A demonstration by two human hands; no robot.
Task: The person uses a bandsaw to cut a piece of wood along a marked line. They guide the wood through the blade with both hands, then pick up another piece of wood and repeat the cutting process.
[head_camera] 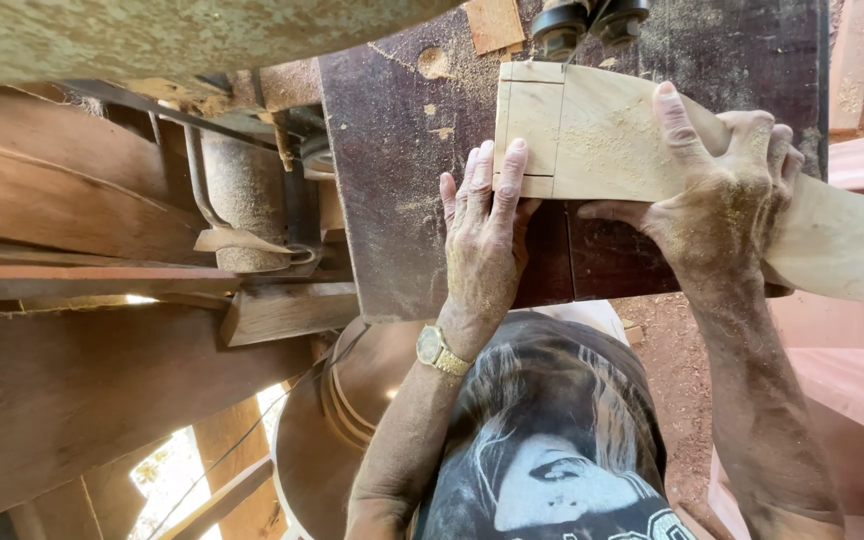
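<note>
On the dark, sawdust-strewn saw table (392,200) lies a pale wooden board (602,140), its near-left corner marked by thin straight cut lines. Left hand (482,250) presses flat on that corner, fingers straight and together, gripping nothing. Right hand (727,190) lies over the board's middle, fingers curled over its far edge, thumb under the near edge. Black blade guides (587,22) sit just beyond the board. A gold wristwatch (440,350) circles the left wrist.

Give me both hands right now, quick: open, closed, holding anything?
Left hand: open, fingers flat, pressing the near left end of the pale wooden board on the saw table.
Right hand: curled over the board's right part, gripping it.
</note>
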